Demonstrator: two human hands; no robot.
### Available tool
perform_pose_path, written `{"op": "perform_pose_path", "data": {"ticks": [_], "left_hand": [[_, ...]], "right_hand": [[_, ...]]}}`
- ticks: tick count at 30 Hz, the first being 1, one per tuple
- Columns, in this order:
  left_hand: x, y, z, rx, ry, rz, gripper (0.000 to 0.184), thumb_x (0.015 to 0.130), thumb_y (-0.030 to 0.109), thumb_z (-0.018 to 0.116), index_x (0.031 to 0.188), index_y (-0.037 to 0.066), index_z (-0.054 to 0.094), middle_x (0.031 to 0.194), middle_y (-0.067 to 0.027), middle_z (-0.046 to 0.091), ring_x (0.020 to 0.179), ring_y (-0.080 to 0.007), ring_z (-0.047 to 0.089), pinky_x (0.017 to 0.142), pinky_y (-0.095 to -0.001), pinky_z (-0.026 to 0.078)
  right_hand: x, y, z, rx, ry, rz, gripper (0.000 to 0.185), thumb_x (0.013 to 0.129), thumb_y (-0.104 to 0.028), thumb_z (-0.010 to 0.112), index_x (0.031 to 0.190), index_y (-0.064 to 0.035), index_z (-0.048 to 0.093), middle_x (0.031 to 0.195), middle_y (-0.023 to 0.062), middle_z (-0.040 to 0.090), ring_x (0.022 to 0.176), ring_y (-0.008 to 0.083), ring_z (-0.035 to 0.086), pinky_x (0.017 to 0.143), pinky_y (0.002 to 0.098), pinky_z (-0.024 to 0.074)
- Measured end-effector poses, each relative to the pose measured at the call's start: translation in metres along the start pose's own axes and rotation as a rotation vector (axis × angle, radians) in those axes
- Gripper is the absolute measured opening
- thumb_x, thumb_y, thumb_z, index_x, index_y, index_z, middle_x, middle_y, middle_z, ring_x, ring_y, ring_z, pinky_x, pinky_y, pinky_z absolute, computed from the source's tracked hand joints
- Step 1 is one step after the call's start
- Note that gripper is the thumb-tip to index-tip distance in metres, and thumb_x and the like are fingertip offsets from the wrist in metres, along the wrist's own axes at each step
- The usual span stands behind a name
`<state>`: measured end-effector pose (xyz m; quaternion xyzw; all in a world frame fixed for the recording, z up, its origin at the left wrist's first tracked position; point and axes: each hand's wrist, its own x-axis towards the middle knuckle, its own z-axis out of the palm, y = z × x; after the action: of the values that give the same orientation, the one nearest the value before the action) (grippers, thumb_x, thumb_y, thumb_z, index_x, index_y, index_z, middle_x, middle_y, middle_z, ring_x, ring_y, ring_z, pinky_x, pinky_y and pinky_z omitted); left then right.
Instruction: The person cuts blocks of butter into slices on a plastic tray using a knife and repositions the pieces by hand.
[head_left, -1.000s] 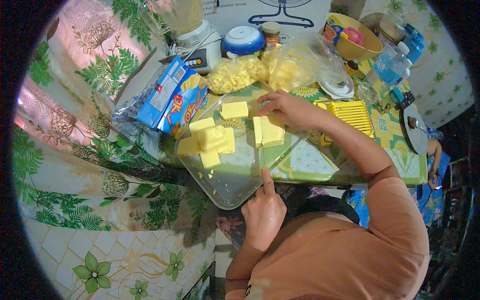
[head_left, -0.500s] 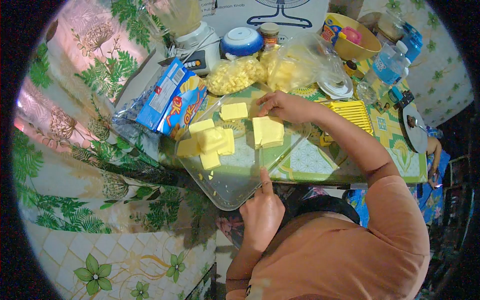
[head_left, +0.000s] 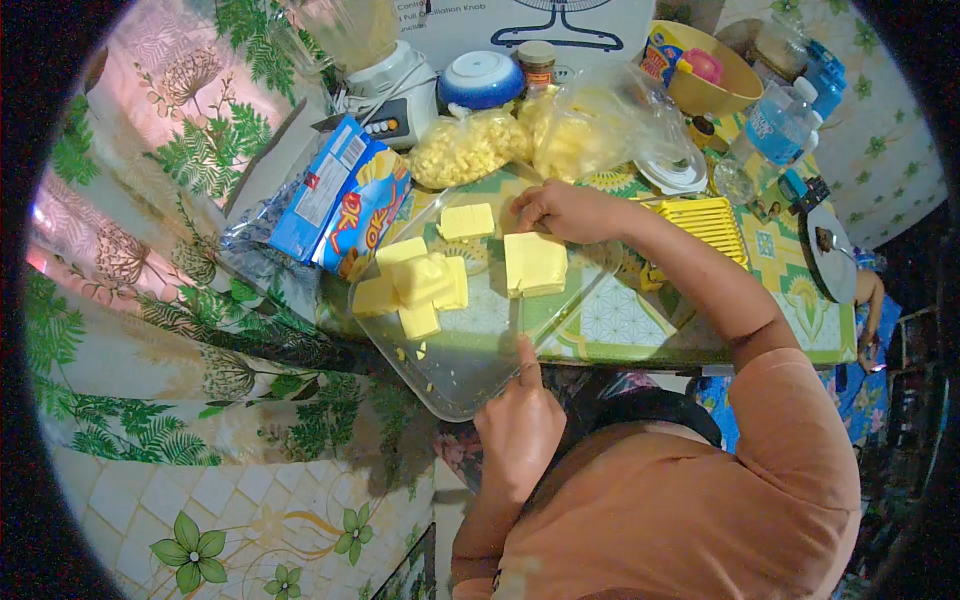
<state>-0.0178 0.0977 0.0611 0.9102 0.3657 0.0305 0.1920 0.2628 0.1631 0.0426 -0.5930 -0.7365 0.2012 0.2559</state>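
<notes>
My left hand [head_left: 520,430] is closed at the tray's near edge, its index finger stretched along a thin knife [head_left: 521,318] seen almost edge-on; the handle is hidden. My right hand [head_left: 565,212] has bent fingers at the far side of a thick pale yellow block [head_left: 535,265]; whatever its fingertips grip is hidden. The block lies on the right part of a clear tray [head_left: 465,385]. A smaller yellow piece [head_left: 467,221] lies beyond it to the left. Several other pieces [head_left: 420,280] are piled on the tray's left side, with small crumbs nearer me.
Behind the tray are a blue box [head_left: 345,205], bags of yellow pieces [head_left: 465,150], a blender [head_left: 395,105] and a blue bowl [head_left: 482,80]. On the right are a yellow rack [head_left: 705,232], a bottle [head_left: 780,125] and another person's arm [head_left: 872,325].
The gap seen earlier near the block's left side no longer shows. My left hand and the knife have shifted slightly left; my right hand has barely moved.
</notes>
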Motion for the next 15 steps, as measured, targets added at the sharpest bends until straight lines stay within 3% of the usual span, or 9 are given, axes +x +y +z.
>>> {"op": "perform_pose_path", "data": {"ticks": [5, 7, 10, 12, 15], "left_hand": [[-0.002, -0.003, 0.003, -0.003, 0.046, 0.017, 0.059, 0.082, 0.012, 0.055, 0.138, -0.002, 0.045, 0.07, -0.0213, 0.066, 0.06, -0.0394, 0.065, 0.06, -0.0499, 0.054], [-0.002, -0.005, 0.007, -0.006, 0.075, 0.014, 0.059, 0.082, 0.012, 0.055, 0.138, -0.002, 0.044, 0.067, -0.0216, 0.064, 0.06, -0.0397, 0.065, 0.06, -0.0505, 0.054], [-0.004, -0.007, 0.01, -0.013, 0.121, 0.022, 0.059, 0.083, 0.012, 0.055, 0.139, -0.002, 0.043, 0.063, -0.0224, 0.063, 0.058, -0.0401, 0.065, 0.059, -0.0512, 0.054], [-0.004, -0.007, 0.012, -0.024, 0.138, 0.03, 0.059, 0.083, 0.013, 0.056, 0.139, -0.002, 0.043, 0.063, -0.0232, 0.062, 0.058, -0.0403, 0.065, 0.059, -0.0516, 0.054], [-0.005, -0.005, 0.011, -0.037, 0.121, -0.002, 0.059, 0.083, 0.013, 0.056, 0.139, -0.001, 0.043, 0.065, -0.0241, 0.063, 0.059, -0.0405, 0.065, 0.059, -0.0518, 0.053]], "right_hand": [[0.001, 0.007, 0.003, -0.006, 0.007, -0.011, 0.027, 0.078, -0.007, 0.053, 0.099, -0.004, 0.071, 0.094, 0.0153, 0.068, 0.088, 0.0338, 0.064, 0.079, 0.0417, 0.05], [-0.006, -0.016, -0.001, -0.005, 0.116, 0.088, 0.033, 0.083, -0.017, 0.057, 0.113, -0.0038, 0.066, 0.103, 0.0182, 0.066, 0.096, 0.0354, 0.063, 0.085, 0.0424, 0.0491], [-0.023, -0.055, 0.001, 0.019, 0.105, 0.139, 0.061, 0.085, -0.032, 0.066, 0.135, -0.0031, 0.047, 0.126, 0.0229, 0.056, 0.115, 0.038, 0.055, 0.098, 0.0421, 0.0435], [-0.031, -0.066, 0.003, -0.015, -0.002, 0.168, 0.095, 0.078, -0.046, 0.075, 0.149, -0.005, 0.027, 0.139, 0.0277, 0.046, 0.125, 0.041, 0.048, 0.105, 0.0445, 0.0396], [-0.037, -0.081, 0.005, -0.148, -0.106, 0.327, 0.1, 0.077, -0.046, 0.075, 0.15, -0.0036, 0.022, 0.138, 0.0293, 0.046, 0.124, 0.0421, 0.048, 0.104, 0.045, 0.041]]}}
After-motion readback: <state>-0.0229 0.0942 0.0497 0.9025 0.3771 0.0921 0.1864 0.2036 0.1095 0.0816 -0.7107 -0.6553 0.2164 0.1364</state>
